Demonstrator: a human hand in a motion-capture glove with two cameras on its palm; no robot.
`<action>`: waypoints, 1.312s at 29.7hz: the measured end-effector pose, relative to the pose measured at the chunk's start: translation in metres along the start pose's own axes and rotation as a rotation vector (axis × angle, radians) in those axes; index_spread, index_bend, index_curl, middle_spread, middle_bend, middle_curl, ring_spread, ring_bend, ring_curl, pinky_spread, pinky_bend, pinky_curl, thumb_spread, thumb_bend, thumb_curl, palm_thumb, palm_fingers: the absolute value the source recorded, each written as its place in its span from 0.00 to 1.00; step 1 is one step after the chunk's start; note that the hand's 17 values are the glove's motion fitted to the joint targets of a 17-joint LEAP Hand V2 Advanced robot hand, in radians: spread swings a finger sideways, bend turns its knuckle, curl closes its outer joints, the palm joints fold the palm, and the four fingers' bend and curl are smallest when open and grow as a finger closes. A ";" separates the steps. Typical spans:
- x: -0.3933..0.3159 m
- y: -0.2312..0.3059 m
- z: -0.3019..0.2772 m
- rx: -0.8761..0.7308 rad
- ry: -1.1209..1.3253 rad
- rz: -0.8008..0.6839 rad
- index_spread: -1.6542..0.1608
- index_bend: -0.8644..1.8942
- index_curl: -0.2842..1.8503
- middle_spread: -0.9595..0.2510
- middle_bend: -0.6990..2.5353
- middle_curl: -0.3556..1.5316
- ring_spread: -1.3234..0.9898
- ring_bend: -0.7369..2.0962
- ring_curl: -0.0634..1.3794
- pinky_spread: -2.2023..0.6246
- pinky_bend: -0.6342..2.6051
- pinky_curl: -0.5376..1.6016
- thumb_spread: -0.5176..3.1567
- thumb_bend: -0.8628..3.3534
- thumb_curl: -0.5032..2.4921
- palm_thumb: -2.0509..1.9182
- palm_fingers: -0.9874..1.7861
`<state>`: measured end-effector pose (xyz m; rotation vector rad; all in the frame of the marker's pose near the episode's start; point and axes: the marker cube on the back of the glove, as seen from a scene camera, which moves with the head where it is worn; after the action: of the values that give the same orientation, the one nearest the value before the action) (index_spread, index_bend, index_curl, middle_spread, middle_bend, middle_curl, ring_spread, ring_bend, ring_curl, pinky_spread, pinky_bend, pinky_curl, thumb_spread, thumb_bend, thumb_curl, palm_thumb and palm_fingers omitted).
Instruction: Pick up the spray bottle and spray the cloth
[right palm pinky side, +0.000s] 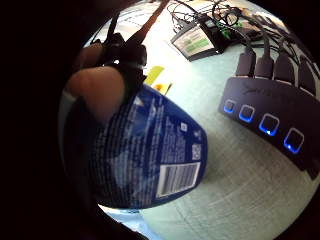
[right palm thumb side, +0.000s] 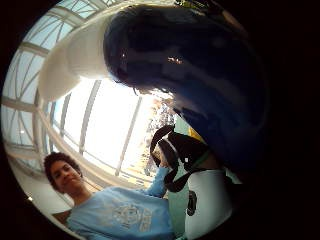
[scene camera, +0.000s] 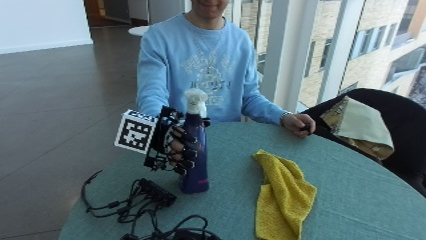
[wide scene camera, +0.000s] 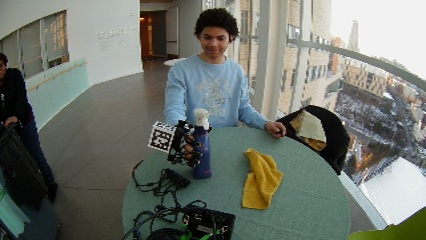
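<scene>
Gloved right hand (scene camera: 178, 144) wrapped around the blue spray bottle (scene camera: 194, 159), which stands upright on the round table (scene camera: 359, 200) beside the yellow cloth (scene camera: 283, 197). Fingers hide the bottle's middle. The little-finger palm view alone shows the bottle's barcode label and a hub (right palm pinky side: 272, 120) with lit buttons. The bare hand (scene camera: 299, 123) rests at the table's far edge.

Round teal table (scene camera: 373, 190), dark floor (scene camera: 60, 100), tall bright windows (wide scene camera: 373, 30).
</scene>
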<state>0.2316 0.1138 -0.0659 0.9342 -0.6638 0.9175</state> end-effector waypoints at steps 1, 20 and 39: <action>0.000 -0.001 0.000 0.007 -0.001 -0.011 0.72 0.39 0.23 0.75 0.30 0.40 0.57 0.40 0.27 0.86 0.31 0.42 0.40 0.21 0.27 0.67 0.60; -0.028 -0.018 -0.012 -0.211 0.031 -0.020 0.76 0.36 0.27 0.72 0.30 0.41 0.57 0.42 0.29 0.87 0.27 0.41 0.39 0.20 0.32 0.72 0.70; -0.046 -0.056 0.017 -0.675 0.146 0.230 0.78 0.35 0.26 0.74 0.29 0.42 0.58 0.42 0.31 0.87 0.27 0.42 0.39 0.20 0.34 0.72 0.73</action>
<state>0.2579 0.0662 -0.1171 0.1905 -0.8900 0.8664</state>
